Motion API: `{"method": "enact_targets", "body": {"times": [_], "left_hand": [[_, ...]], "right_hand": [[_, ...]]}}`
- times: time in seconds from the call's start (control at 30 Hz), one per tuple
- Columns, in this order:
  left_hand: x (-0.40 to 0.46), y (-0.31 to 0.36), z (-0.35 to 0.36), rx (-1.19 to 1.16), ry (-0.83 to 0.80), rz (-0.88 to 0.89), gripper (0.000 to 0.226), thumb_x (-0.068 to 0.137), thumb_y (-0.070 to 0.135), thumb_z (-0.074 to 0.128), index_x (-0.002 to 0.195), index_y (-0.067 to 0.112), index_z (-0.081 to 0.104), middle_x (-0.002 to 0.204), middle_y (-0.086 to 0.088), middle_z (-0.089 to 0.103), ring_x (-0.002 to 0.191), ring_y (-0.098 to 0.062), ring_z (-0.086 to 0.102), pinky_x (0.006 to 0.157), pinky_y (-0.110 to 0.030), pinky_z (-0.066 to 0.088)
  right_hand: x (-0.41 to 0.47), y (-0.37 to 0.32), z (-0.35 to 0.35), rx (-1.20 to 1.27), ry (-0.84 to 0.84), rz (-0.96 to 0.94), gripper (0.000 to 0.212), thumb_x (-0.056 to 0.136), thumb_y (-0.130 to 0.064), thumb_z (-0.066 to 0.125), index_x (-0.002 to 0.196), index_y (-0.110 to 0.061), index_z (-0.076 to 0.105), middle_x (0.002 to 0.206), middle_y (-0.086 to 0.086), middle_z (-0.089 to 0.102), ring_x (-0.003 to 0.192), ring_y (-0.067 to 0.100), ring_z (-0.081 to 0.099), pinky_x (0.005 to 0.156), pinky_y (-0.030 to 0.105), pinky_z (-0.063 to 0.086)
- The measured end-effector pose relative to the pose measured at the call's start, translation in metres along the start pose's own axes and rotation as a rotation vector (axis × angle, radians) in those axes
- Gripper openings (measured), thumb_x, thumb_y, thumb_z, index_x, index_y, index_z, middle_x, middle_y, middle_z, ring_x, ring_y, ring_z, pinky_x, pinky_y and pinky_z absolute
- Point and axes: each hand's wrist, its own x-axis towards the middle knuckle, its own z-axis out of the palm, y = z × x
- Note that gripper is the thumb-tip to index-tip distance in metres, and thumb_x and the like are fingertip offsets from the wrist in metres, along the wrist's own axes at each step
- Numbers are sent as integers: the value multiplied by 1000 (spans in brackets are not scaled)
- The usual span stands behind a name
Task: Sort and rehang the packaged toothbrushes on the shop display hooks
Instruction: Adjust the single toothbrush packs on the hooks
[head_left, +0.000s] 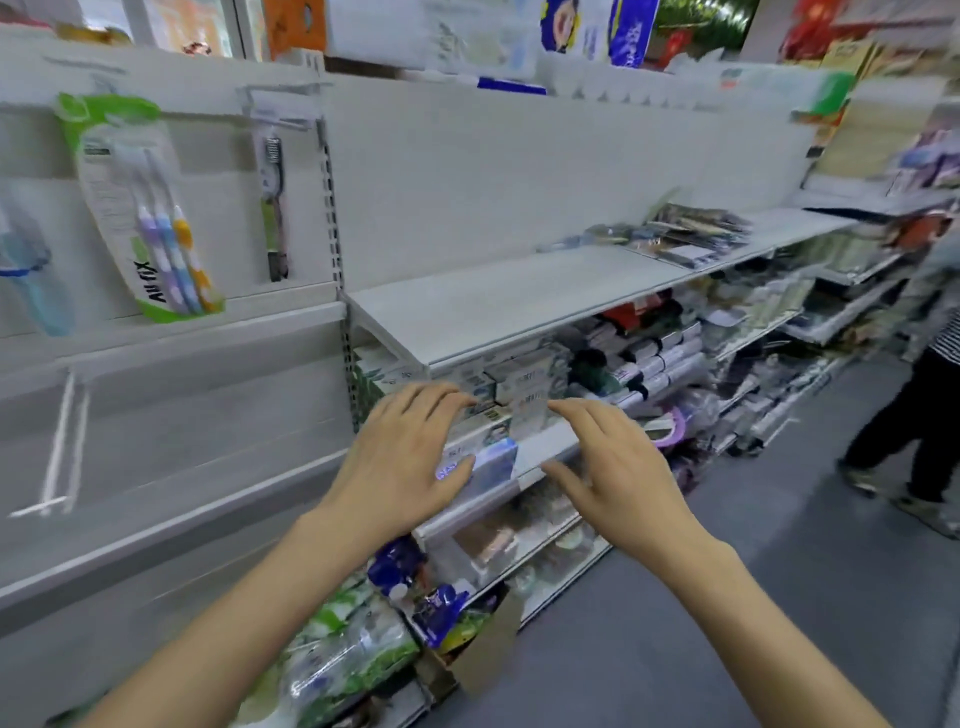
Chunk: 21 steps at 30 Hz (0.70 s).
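Up left, toothbrush packs (150, 208) on hooks, well apart from left hand (400, 462), right hand (618, 467), both spread, holding nothing

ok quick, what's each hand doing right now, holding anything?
Left hand: open, fingers spread, holding nothing.
Right hand: open, fingers spread, holding nothing.
Both hover in front of the shelf of boxed goods.

Both bare hands are raised, fingers spread and relaxed, holding nothing: left hand (400, 462), right hand (618, 467). They hover in front of stacked white cardboard boxes (524, 379) beneath a bare white metal shelf (493, 301). At far left, a green-edged blister pack of three toothbrushes (140, 208) and a slim single dark-handled toothbrush pack (274, 208) hang on hooks. A pile of flat packets (685, 234) lies on the shelf's far end. Another person's dark trousers (914, 415) show at right.
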Motion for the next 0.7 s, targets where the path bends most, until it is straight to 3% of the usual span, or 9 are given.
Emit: {"method": "enact_targets", "body": {"times": [0.3,0.43,0.7], "left_hand": [[85,73,54,-72,-19,-22,51,89,45,56,137,27,48,138,8,51,129,-15,45,108,-35,40],[125,80,78,-68,-25,-30,52,88,46,53,136,27,49,137,9,51,128,-15,45,108,-37,41],[228,71,140,-70,0,14,52,86,45,58,134,25,52,132,8,55,123,-17,48,102,-33,40]], "right_hand": [[7,119,-15,18,-30,13,59,93,-39,67,144,-17,47,141,-4,53,131,18,47,109,34,41],[23,159,-8,34,-43,31,59,93,-40,65,145,-21,45,141,-6,52,132,14,43,110,28,35],[93,245,25,19,-40,43,57,95,-41,63,144,-19,46,142,-4,51,132,16,45,111,31,35]]}}
